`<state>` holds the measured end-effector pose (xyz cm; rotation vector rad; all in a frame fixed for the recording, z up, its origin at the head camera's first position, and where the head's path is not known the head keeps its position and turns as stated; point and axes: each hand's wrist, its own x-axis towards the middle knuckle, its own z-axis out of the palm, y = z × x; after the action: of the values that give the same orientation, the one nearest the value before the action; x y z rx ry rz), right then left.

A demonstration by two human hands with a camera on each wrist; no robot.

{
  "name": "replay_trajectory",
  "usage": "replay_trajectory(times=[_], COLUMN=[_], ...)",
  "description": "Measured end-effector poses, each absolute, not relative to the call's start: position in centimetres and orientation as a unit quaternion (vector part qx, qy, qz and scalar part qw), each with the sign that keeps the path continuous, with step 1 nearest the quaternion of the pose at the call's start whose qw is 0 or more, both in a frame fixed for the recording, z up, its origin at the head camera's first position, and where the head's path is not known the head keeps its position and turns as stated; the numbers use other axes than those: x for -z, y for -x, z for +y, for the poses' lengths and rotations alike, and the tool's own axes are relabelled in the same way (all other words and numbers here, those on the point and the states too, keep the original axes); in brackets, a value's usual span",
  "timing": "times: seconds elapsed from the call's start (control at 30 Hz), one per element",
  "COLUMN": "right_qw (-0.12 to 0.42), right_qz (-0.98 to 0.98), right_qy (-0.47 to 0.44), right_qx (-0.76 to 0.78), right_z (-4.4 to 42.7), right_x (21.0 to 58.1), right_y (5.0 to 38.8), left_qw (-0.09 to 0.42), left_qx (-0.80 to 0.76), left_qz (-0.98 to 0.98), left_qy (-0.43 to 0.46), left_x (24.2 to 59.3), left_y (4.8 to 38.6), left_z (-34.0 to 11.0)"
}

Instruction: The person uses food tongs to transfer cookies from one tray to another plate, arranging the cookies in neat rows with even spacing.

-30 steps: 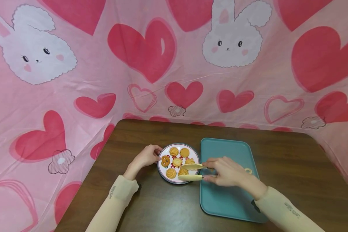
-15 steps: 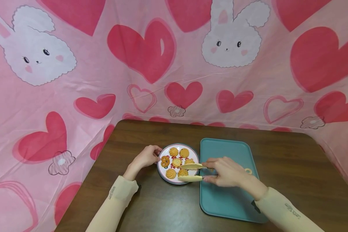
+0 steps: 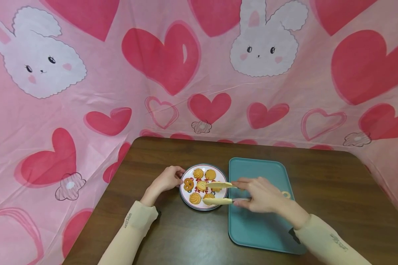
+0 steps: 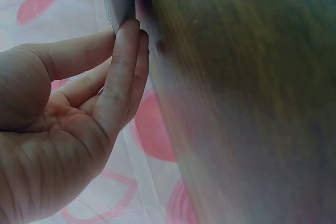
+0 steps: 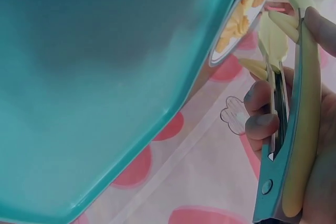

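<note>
A round white plate point(image 3: 188, 172) with a dark rim bears several cookies, including a pretzel-shaped one point(image 3: 188, 184) and a swirled one point(image 3: 195, 198). My left hand point(image 3: 167, 179) pinches the plate's left edge between thumb and fingers; the left wrist view shows this grip point(image 4: 79, 98) close up. In my right hand point(image 3: 260, 195) are tongs point(image 5: 302, 129) with pale yellow tips. The tips hang spread apart over the plate's right side, partly hiding the cookies there. Whether they touch a cookie I cannot tell.
A teal tray point(image 3: 255, 228) lies right of the plate, under my right hand. One ring-shaped cookie point(image 3: 286, 194) sits near its right edge, by my wrist. Brown wooden table point(image 3: 182, 235) surrounds both. A pink heart-and-rabbit cloth point(image 3: 219, 81) hangs behind and at the sides.
The tongs' tips have risen slightly in the head view and spread a little wider. My right hand has shifted slightly right. The left hand and plate stay put.
</note>
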<state>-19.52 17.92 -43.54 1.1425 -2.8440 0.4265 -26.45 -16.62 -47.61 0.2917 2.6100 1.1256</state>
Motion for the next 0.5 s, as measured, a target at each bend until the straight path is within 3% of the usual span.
replay_trajectory(times=[0.17,0.5], right_qw=[0.069,0.099], right_qz=[-0.917,-0.939], right_qy=[-0.37,-0.3], right_qx=[-0.134,-0.14], right_z=[18.6,21.1], right_x=[43.2,41.8], right_y=[19.7,19.7], left_qw=[0.135,0.141], left_qx=[-0.395,-0.396], left_qz=[0.902,0.902], left_qy=[-0.109,-0.1], left_x=[47.5,47.4], left_y=[26.3,26.3], left_z=[-16.6,-16.4])
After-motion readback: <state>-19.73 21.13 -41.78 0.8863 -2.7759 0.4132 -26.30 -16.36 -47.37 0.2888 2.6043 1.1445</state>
